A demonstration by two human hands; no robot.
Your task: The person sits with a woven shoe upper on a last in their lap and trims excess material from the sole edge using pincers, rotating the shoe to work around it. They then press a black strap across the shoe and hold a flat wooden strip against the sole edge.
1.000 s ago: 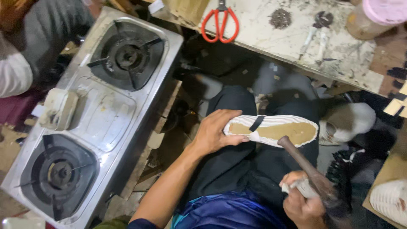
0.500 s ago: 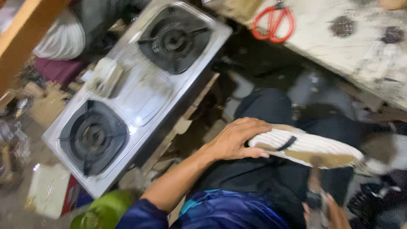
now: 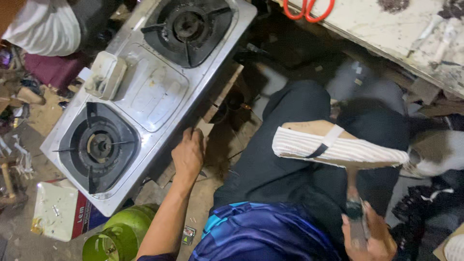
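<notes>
Left hand (image 3: 188, 153) stretched out, loose, touching stove (image 3: 154, 87) edge, right hand (image 3: 367, 237) gripping hammer (image 3: 355, 212) (blurred), shoe (image 3: 333, 145) on lap

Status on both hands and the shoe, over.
Left hand open, reaching down at the gas stove edge. Right hand gripping hammer, blurred. Striped shoe resting on the lap, neither hand on it. Nothing between.

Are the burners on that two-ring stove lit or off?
Off: neither burner of the gas stove shows any flame, and both pan supports stand bare.
</notes>
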